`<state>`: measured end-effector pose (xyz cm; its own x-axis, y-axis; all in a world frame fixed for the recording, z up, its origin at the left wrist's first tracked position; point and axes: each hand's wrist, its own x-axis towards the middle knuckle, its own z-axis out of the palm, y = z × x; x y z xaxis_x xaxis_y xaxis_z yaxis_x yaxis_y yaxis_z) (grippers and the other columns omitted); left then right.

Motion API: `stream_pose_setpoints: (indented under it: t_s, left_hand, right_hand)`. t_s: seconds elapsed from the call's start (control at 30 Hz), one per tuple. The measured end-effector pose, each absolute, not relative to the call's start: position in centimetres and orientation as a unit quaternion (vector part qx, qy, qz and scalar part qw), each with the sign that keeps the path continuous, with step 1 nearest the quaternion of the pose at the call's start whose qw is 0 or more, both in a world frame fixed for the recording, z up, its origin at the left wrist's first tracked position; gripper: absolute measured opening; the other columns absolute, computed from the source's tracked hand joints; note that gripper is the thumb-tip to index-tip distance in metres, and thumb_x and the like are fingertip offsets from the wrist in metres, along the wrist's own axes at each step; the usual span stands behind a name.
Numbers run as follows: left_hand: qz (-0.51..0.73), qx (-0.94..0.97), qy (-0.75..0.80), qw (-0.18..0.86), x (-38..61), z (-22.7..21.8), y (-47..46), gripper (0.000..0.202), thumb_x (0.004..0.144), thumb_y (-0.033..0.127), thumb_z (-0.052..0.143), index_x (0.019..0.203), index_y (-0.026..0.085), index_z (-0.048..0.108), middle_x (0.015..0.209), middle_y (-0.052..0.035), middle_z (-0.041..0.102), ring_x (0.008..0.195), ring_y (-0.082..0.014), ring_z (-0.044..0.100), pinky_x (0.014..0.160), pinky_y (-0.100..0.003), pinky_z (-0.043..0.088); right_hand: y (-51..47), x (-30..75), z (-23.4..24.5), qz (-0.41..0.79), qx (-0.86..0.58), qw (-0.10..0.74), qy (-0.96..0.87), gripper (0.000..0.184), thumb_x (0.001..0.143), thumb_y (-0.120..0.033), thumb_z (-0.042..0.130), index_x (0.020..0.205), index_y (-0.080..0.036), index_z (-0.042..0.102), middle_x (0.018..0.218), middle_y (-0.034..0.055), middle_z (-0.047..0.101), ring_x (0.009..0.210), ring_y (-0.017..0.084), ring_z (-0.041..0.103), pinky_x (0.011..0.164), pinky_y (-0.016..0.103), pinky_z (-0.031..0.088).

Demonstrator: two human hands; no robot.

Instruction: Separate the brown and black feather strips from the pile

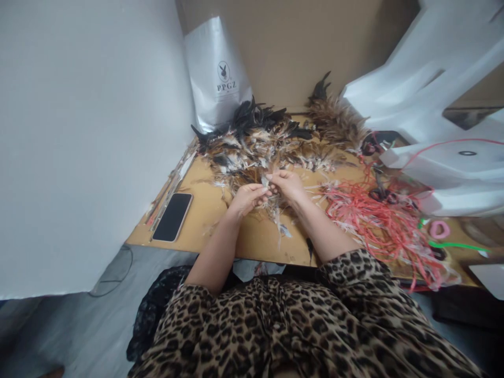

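Pale feather (264,180) is getting pinched by the left hand (246,200) and right hand (290,186), fingers (258,191) pretty much closed on it; more feathers (252,144) are lying heaped just past them, red strings (366,215) sprawling off right.

Left hand (247,200), right hand (290,186), pinched feathers (264,180)
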<state>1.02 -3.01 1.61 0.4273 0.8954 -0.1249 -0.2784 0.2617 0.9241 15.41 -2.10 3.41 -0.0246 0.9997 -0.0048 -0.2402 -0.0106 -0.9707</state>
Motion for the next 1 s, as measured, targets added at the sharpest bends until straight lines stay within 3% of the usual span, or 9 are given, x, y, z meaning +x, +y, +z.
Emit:
stream_pose_setpoints:
  t_s: [0.13,0.23,0.33,0.57,0.67,0.77,1.0]
  left_hand:
    - [0.444,0.421,0.346,0.712,1.0,1.6,-2.7,0.023,0.063,0.026,0.07,0.077,0.01,0.063,0.068,-0.0025,0.063,0.05,-0.0024,0.052,0.043,-0.013,0.036]
    - [0.507,0.362,0.34,0.704,0.8,1.5,-2.3,0.021,0.062,0.024,0.07,0.077,0.011,0.062,0.073,-0.0024,0.065,0.054,-0.003,0.055,0.046,-0.013,0.039]
    - [0.534,0.332,0.332,0.703,0.6,1.5,-2.1,0.019,0.064,0.022,0.069,0.078,0.012,0.062,0.077,-0.0032,0.067,0.058,-0.0033,0.057,0.047,-0.011,0.038]
    - [0.504,0.38,0.355,0.69,1.0,1.4,-2.3,0.022,0.066,0.027,0.067,0.083,0.013,0.064,0.082,-0.0056,0.067,0.057,-0.0044,0.057,0.047,-0.014,0.039]
    - [0.505,0.39,0.359,0.681,1.1,1.4,-2.4,0.023,0.065,0.028,0.068,0.081,0.013,0.064,0.079,-0.0049,0.067,0.055,-0.0042,0.057,0.047,-0.014,0.038]
    - [0.505,0.401,0.362,0.673,1.1,1.5,-2.4,0.021,0.064,0.028,0.068,0.076,0.012,0.064,0.074,-0.0037,0.066,0.053,-0.004,0.055,0.047,-0.015,0.038]
    - [0.496,0.429,0.369,0.658,1.1,1.8,-2.6,0.019,0.062,0.026,0.069,0.069,0.01,0.062,0.063,-0.0014,0.061,0.047,-0.0026,0.05,0.045,-0.016,0.036]
  right_hand:
    - [-2.1,15.3,3.4,0.575,-0.429,0.548,-0.43,0.031,0.057,-0.044,0.071,0.063,-0.015,0.062,0.049,-0.0013,0.057,0.041,0.005,0.045,0.04,0.018,0.035]
    - [-2.3,15.4,3.7,0.587,-0.417,0.548,-0.425,0.034,0.063,-0.047,0.066,0.076,-0.016,0.066,0.073,0.0046,0.067,0.052,0.007,0.053,0.046,0.017,0.042]
    - [-2.6,15.3,3.9,0.617,-0.387,0.525,-0.44,0.034,0.068,-0.046,0.063,0.087,-0.019,0.067,0.095,0.0069,0.067,0.071,0.01,0.061,0.061,0.021,0.048]
    - [-2.9,14.2,3.1,0.629,-0.384,0.496,-0.459,0.039,0.066,-0.048,0.062,0.093,-0.02,0.066,0.086,0.0055,0.068,0.08,0.016,0.062,0.077,0.03,0.048]
    - [-3.0,13.8,3.0,0.606,-0.395,0.509,-0.467,0.039,0.066,-0.049,0.062,0.093,-0.02,0.067,0.087,0.005,0.067,0.082,0.015,0.06,0.077,0.029,0.047]
    - [-3.0,13.6,2.9,0.558,-0.428,0.52,-0.485,0.035,0.065,-0.049,0.062,0.08,-0.019,0.067,0.083,0.0037,0.066,0.082,0.015,0.059,0.077,0.028,0.045]
    - [-3.0,14.2,3.1,0.548,-0.424,0.481,-0.537,0.032,0.067,-0.048,0.06,0.071,-0.016,0.064,0.065,-0.0016,0.06,0.064,0.01,0.053,0.067,0.023,0.042]
